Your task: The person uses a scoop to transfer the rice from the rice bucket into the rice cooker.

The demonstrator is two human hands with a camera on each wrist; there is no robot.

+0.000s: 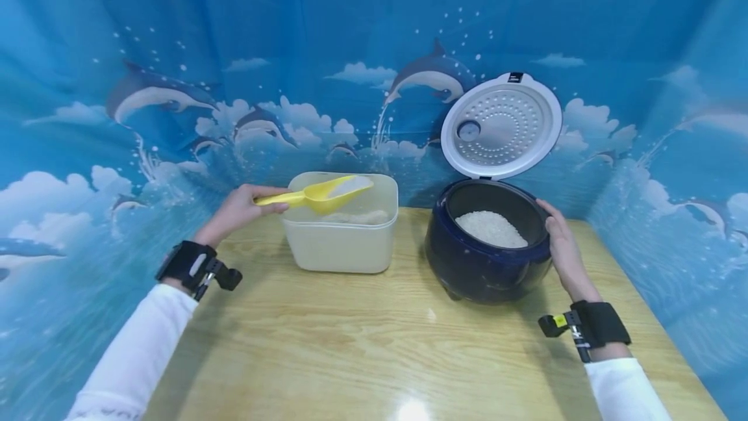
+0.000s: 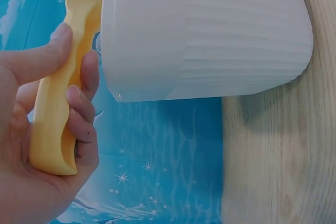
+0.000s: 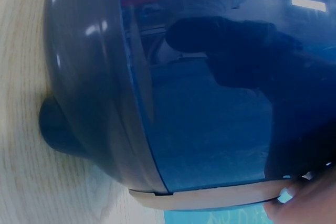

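Observation:
My left hand [image 1: 242,208] grips the handle of a yellow scoop [image 1: 318,198], its fingers curled round it in the left wrist view. White rice [image 1: 352,185] fills the scoop's bowl, which is over the opening of a whitish plastic bin [image 1: 341,249]. More pale grain [image 1: 365,217] lies inside that bin. To the right stands a dark blue rice cooker [image 1: 485,271] with rice [image 1: 492,229] in its pot. My right hand [image 1: 563,245] rests against the cooker's right side, fingers laid at the rim; the right wrist view shows only part of this hand.
The cooker's silver lid [image 1: 504,125] stands raised at the back. Bin and cooker are side by side on a light wooden table [image 1: 327,336]. Blue dolphin-print curtains [image 1: 327,31] hang behind and at both sides.

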